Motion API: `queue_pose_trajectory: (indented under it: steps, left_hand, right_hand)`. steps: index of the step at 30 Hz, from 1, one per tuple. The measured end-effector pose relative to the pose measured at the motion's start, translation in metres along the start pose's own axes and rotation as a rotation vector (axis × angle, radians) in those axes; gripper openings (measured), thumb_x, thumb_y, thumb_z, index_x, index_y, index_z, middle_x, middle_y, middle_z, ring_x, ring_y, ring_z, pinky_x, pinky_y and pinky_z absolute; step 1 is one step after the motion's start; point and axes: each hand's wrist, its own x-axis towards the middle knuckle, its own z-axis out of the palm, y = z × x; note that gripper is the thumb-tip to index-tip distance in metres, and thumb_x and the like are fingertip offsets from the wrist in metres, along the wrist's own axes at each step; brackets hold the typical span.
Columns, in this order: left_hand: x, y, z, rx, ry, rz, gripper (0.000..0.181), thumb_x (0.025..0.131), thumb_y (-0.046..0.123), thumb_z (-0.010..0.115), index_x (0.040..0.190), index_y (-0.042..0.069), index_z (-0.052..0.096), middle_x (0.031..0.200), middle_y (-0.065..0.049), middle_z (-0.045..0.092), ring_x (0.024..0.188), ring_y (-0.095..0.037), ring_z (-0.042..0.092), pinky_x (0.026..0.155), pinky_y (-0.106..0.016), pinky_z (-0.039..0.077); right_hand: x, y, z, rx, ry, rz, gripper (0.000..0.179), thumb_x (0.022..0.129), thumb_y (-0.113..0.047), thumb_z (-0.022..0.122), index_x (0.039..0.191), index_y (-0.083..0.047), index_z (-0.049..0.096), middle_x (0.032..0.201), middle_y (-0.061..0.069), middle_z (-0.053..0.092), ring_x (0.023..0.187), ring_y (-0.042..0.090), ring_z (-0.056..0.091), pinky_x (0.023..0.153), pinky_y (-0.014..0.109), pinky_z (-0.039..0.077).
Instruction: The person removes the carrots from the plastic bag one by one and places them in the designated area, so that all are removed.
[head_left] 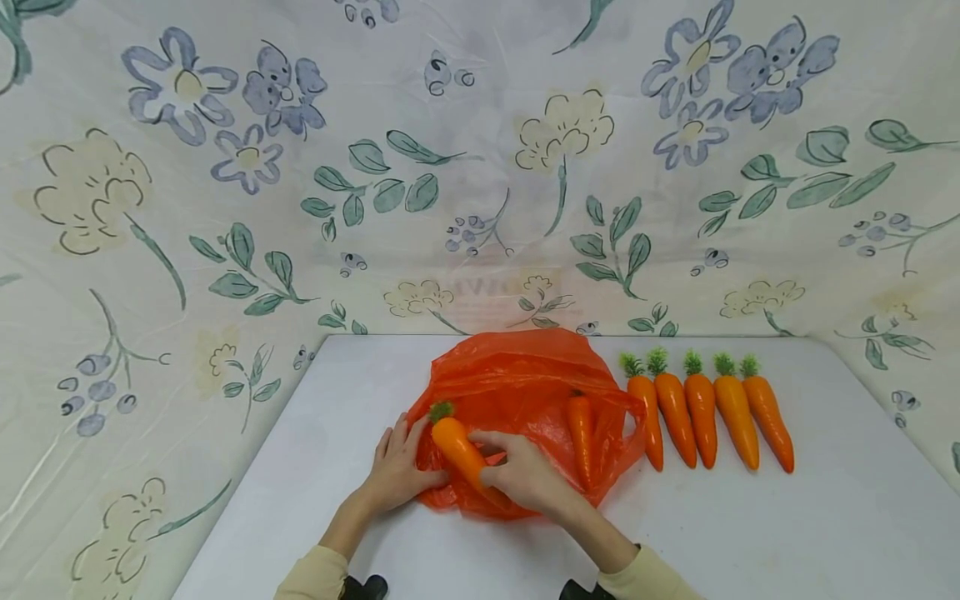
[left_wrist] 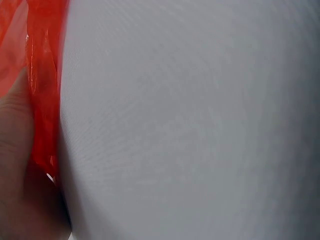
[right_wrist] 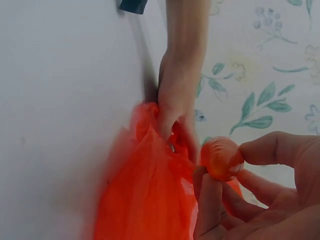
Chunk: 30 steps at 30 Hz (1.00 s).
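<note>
My right hand (head_left: pixel 521 471) grips a toy carrot (head_left: pixel 459 450) by its lower body, over the left part of a red plastic bag (head_left: pixel 517 367). Its green tuft points away to the upper left. In the right wrist view the rounded carrot end (right_wrist: pixel 222 159) shows between thumb and fingers. The left hand (head_left: pixel 401 471) rests at the bag's left edge, fingers extended along it and thumb apart, toward the carrot. From the left wrist, only part of that hand shows against the red film. Another carrot (head_left: pixel 581 437) shows at the bag's right side.
Several more toy carrots (head_left: pixel 701 417) lie in a row right of the bag, green tops pointing away. The white table (head_left: pixel 840 517) backs onto a floral-patterned sheet (head_left: pixel 480 167). Dark straps or mounts (head_left: pixel 365 587) show near both wrists.
</note>
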Motion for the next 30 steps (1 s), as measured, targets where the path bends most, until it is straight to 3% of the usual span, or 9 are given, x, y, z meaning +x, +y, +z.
queue_pose_trajectory:
  steps: [6,20,30]
  left_hand:
    - [-0.001,0.001,-0.002,0.006,-0.002,0.007,0.099,0.08,0.052,0.075,0.152,0.004,0.028,0.161,-0.026,0.007,0.145,-0.049,-0.001,0.115,-0.07,0.003]
    - [0.001,0.003,-0.001,-0.01,-0.008,-0.027,0.099,0.079,0.054,0.075,0.155,0.016,0.024,0.162,-0.022,0.005,0.145,-0.05,-0.001,0.112,-0.073,0.008]
    - [0.001,0.003,-0.001,-0.013,0.008,0.006,0.096,0.079,0.047,0.076,0.155,0.02,0.024,0.161,-0.022,0.009,0.146,-0.047,-0.002,0.114,-0.07,0.005]
  right_hand:
    - [-0.002,-0.005,0.0,0.014,-0.03,-0.003,0.054,0.086,-0.008,0.065,0.139,-0.015,0.057,0.121,0.006,0.063,0.093,0.022,0.058,0.085,0.04,0.055]
    - [-0.01,-0.014,-0.019,0.036,-0.03,-0.037,0.054,0.087,-0.008,0.064,0.14,-0.016,0.056,0.119,0.005,0.063,0.095,0.022,0.059,0.08,0.035,0.056]
    - [-0.01,-0.016,-0.046,0.081,0.067,-0.074,0.056,0.088,-0.004,0.058,0.142,-0.018,0.054,0.129,0.006,0.059,0.097,0.024,0.056,0.077,0.033,0.055]
